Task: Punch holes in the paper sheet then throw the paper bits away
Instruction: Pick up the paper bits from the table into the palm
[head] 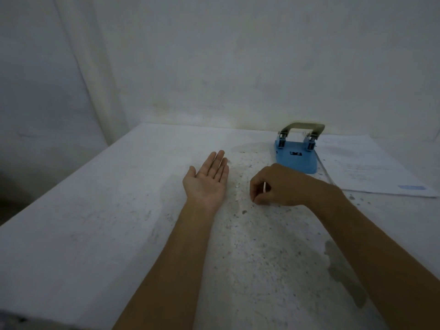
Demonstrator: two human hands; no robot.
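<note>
Gathering paper bits [238,185] off the table [95,210].
Left hand [207,179] flat, palm up, empty; right hand [273,186] pinching a white bit; blue hole punch [296,154] and paper sheet [371,165] at two o'clock.

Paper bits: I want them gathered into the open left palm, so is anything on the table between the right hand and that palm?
Nothing visible. The right hand, fingers pinched together, and the open left hand are separated only by bare speckled table. The punch and paper sheet lie behind and to the right.
</note>
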